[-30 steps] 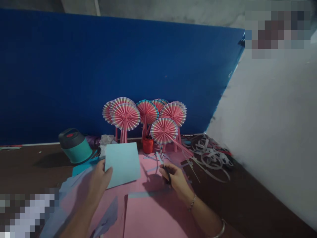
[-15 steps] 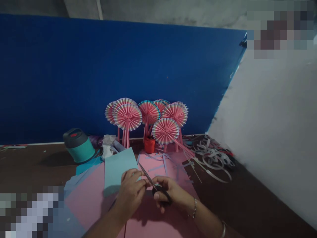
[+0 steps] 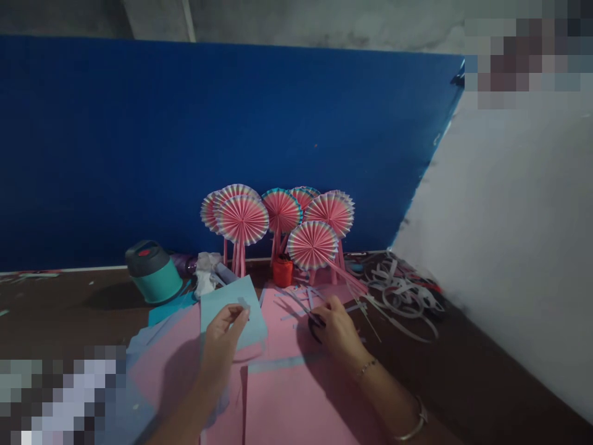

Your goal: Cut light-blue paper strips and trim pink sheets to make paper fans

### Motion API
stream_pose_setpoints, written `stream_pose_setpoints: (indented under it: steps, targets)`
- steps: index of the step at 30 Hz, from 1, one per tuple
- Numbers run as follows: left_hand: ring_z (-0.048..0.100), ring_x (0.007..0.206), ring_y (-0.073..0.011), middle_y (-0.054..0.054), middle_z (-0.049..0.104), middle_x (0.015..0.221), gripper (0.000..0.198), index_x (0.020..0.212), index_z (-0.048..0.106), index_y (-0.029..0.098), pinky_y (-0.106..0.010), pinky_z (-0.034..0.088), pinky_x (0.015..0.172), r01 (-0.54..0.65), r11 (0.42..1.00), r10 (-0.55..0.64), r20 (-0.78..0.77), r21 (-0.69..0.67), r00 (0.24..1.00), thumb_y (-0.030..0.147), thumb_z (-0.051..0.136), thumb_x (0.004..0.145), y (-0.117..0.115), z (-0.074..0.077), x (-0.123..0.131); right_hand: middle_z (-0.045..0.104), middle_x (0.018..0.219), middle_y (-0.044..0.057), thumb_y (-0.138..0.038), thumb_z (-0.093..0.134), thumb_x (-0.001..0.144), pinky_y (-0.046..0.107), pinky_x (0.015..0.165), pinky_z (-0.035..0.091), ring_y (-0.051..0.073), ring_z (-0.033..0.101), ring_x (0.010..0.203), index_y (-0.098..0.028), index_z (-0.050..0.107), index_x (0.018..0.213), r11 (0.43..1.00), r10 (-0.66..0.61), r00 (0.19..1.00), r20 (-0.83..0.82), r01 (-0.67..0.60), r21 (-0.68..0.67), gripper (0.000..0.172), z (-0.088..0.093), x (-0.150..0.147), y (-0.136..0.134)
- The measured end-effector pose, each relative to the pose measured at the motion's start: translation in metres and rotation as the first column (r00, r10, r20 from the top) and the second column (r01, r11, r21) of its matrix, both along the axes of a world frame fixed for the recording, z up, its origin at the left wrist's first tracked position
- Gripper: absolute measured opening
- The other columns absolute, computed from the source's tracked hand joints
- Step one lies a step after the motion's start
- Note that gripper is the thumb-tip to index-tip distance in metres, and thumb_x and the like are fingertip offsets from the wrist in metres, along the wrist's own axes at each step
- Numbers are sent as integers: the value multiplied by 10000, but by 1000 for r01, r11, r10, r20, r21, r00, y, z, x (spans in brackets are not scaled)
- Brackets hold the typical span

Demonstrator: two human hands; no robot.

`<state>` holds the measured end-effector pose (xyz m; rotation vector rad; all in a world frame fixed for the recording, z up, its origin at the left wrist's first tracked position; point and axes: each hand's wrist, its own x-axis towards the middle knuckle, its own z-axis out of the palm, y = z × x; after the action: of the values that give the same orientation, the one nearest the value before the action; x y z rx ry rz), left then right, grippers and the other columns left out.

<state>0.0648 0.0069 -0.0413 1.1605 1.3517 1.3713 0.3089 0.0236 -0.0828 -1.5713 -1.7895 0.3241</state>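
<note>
Handles light-blue square sheet [image 3: 231,292] and scissors [image 3: 315,321], seemingly between cuts in paper-trimming work.

Grips the scissors by the black handles in a closed right hand [image 3: 336,327], with the blades directed forward and leftward above narrow paper strips [image 3: 310,295]. Pinches thumb to fingertips with a nearly closed left hand [image 3: 225,324] over the light-blue square sheet (cannot tell whether on a scrap, the sheet itself or nothing). Has that sheet left of the scissors, apart from the blades, on or just above pink paper [image 3: 301,402]. Faces a group of pleated paper fans [image 3: 242,220] near the blue panel [image 3: 185,136]. For any further cut, probably calls for a steady hold on the sheet and for lining up the blades with an edge.
</note>
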Motion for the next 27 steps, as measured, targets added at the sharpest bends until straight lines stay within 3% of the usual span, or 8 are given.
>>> stream_pose_setpoints:
  steps: [6,11,14,16,18,22,24,27]
  targets:
    - [539,765,-179,-3,609,717,247,677,603,207,-267,421,780,35,999,-37,163,14,986,423,720,649,3,3,1,525,505,-30,-168,655,645,246,534,349,148,481,527,-187,700,725,986,-60,932,-358,-1,-168,93,-5,4,12]
    - [574,827,-199,-19,659,776,248,697,633,204,-296,431,837,89,996,-84,194,-15,977,422,738,643,-3,-3,11,702,799,65,-356,652,739,311,695,458,203,606,738,-157,735,882,994,31,823,-567,-85,-68,259,13,-8,0]
    - [579,880,-207,-30,667,865,260,713,665,196,-291,437,827,143,989,-135,199,-26,971,418,765,623,-10,-8,21,728,975,92,-418,665,761,349,794,476,239,632,908,-198,751,965,941,178,766,-618,-316,-122,312,30,-24,-20]
    - [573,870,-197,-26,649,870,224,680,664,195,-278,439,804,177,984,-176,173,10,969,388,766,633,-14,-11,26,720,1055,80,-373,729,710,363,876,459,247,616,1003,-226,748,967,911,268,733,-625,-404,-83,297,37,-35,-31]
    - [571,870,-196,-25,631,853,195,649,651,195,-279,443,809,225,972,-232,130,66,964,363,750,661,-17,-13,29,726,910,65,-337,698,731,347,857,463,221,628,912,-210,738,808,899,304,706,-639,-434,-52,154,40,-42,-38]
    - [588,886,-213,-46,664,917,150,853,689,218,-328,460,835,263,960,-246,-164,92,955,346,647,788,-22,-17,30,644,683,19,-315,634,755,286,719,461,161,578,702,-184,661,661,910,234,704,-670,-401,-104,164,44,-36,-34]
    - [591,961,-233,-59,689,999,179,972,691,243,-374,444,896,363,918,-262,-441,160,858,317,581,851,-27,-18,31,613,662,2,-348,648,735,267,676,450,146,548,668,-180,644,671,936,184,696,-694,-340,-93,180,47,-25,-26]
    - [543,1139,-269,-57,670,1202,278,1139,660,295,-450,371,1014,719,679,-338,-807,147,484,285,562,879,-38,-17,34,587,636,-16,-407,677,691,251,634,438,130,523,633,-179,624,675,956,116,680,-724,-275,-105,235,52,-4,-13]
